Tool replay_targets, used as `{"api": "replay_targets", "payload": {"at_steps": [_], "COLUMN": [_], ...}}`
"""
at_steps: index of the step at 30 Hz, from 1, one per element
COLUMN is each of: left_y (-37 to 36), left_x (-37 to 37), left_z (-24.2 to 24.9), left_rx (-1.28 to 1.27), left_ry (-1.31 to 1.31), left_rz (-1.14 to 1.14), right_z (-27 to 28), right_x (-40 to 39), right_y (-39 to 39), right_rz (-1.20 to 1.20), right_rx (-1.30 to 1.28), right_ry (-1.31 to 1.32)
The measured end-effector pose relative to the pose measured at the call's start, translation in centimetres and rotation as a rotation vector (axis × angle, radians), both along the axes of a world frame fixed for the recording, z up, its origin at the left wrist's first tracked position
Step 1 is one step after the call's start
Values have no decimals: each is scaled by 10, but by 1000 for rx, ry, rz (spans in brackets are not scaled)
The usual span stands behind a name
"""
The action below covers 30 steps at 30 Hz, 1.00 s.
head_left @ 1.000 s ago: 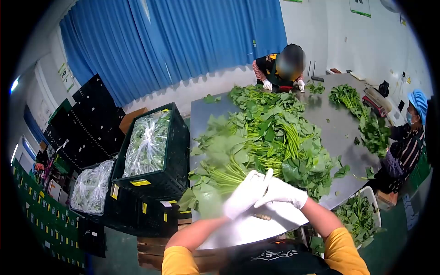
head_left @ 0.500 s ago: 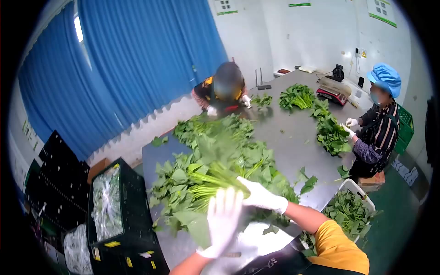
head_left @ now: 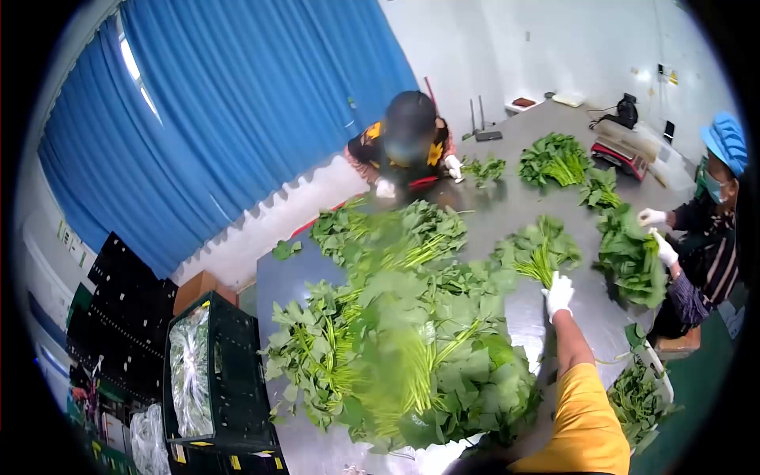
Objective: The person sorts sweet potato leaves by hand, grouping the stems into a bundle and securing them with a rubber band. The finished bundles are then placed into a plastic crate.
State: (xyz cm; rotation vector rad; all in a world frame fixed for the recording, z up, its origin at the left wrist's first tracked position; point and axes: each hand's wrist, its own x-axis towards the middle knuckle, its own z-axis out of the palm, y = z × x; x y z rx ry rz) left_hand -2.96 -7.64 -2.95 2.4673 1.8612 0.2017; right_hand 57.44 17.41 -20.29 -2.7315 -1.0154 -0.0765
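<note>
My right hand [head_left: 559, 296], in a white glove, reaches out over the metal table [head_left: 526, 321]. Its fingers are at the stem ends of a small leafy green bunch [head_left: 542, 252] lying right of the main pile. A large heap of leafy greens [head_left: 427, 348] with long pale stems covers the near middle of the table, partly blurred. Of my left hand nothing can be made out for certain; only a small pale patch shows at the bottom edge.
A person [head_left: 408, 146] in white gloves leans over the far side. Another person [head_left: 716, 214] in a blue cap handles greens [head_left: 631, 257] at the right. A red scale [head_left: 620, 158] stands behind. Dark crates [head_left: 237, 380] are at left, a white basket [head_left: 661, 372] of greens at lower right.
My right hand has moved from the pile out to the right, to a small bunch now lying there. My left hand has dropped from above the pile. The view has shifted.
</note>
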Motion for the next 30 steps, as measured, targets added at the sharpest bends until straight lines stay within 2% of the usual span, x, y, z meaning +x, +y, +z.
{"api": "replay_targets", "payload": {"at_steps": [2,4,6,8,10,12,13,14,15,16,17,18,20,22,23,24,25,26,27,28,30], "left_y": [-8,-10,-8,-7,-8,-8,-9,-8,-5,-3,-8,-2,-6,-4,-9,-16,-22,-26,-38,-46,-56], "left_x": [0,9,16,22,25,26,24,25,28,31,31,38,43,32,19,6,-2,-3,-5,-11,-23], "left_z": [-6,-9,-13,-15,-16,-14,-12,-6,2,10,18,24,18,-3,-41,-74,-68,-58,-62,-67,-73], "left_rx": [-30,-30,-16,16,28,71,-73,-68,-94,-120,-101,-98,-83,-245,-221,-197,-194,-188,-88,8,50], "left_ry": [29,18,17,6,-1,-75,-7,-11,-130,-249,-262,-293,-328,-327,-247,-160,-182,-211,-220,-227,-274], "left_rz": [19,-8,-45,-77,-72,-109,-86,-72,-114,-155,-116,-144,-148,-151,-217,-263,-250,-258,-238,-234,-196], "right_z": [-13,-17,-5,29,40,52,77,107,134,167,206,213,222,215,206,207,185,185,138,123,125], "right_x": [2,8,12,0,-16,-36,-62,-88,-122,-156,-212,-236,-280,-313,-319,-329,-335,-338,-326,-325,-332], "right_y": [8,5,0,0,-12,-20,-27,-37,-52,-62,-82,-84,-89,-79,-76,-74,-57,-50,-29,-20,-15], "right_rz": [-83,-28,44,-10,46,275,358,517,699,806,945,1009,1025,910,896,778,745,705,689,640,572], "right_rx": [-33,-60,-87,-186,-104,218,276,418,564,550,557,554,445,261,310,145,68,-15,66,29,-80], "right_ry": [5,-82,19,47,-50,-43,7,240,298,271,280,274,141,-5,-45,24,-70,-22,-76,-89,-128]}}
